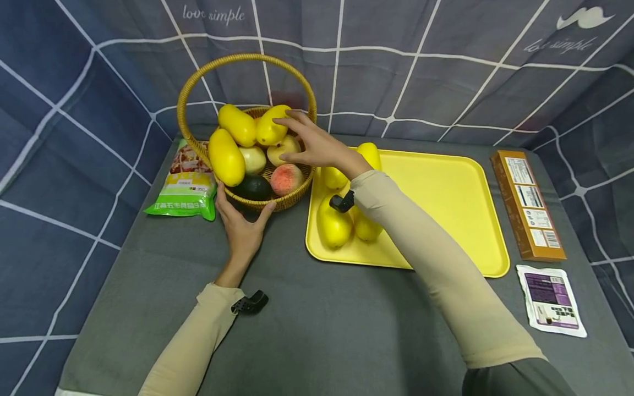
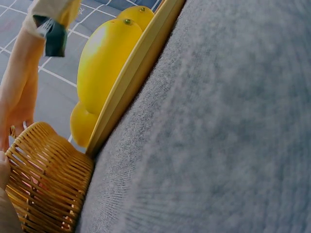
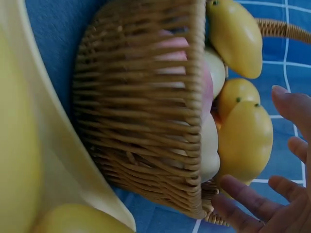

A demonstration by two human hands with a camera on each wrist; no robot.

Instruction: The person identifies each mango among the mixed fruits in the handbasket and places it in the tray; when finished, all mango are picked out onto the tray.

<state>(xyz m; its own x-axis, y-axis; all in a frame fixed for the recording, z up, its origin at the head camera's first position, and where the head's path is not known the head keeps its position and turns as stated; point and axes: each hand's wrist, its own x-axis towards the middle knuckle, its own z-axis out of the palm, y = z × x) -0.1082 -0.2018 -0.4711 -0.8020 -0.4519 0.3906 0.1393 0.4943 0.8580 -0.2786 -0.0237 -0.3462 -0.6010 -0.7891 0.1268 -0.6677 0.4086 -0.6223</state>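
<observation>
A round wicker basket (image 1: 295, 197) with a tall handle holds three yellow mangoes (image 1: 227, 158), two pale round fruits (image 1: 283, 150), a pink peach (image 1: 287, 179) and a dark green avocado (image 1: 253, 187). My left hand (image 1: 242, 231) rests on the basket's front left side, thumb and fingers spread wide. Above the basket's right side, my right hand (image 1: 317, 140) has its fingers apart around the back right mango (image 1: 272, 125). The right wrist view shows a gap between those fingers (image 3: 250, 199) and that mango (image 3: 246, 138).
Right of the basket lies a yellow tray (image 1: 441, 209) with several more mangoes (image 1: 334, 223), partly hidden by the right arm. A green and yellow snack bag (image 1: 185, 187) is left of the basket. At far right are a brown box (image 1: 529, 206) and a white-and-purple packet (image 1: 551, 301).
</observation>
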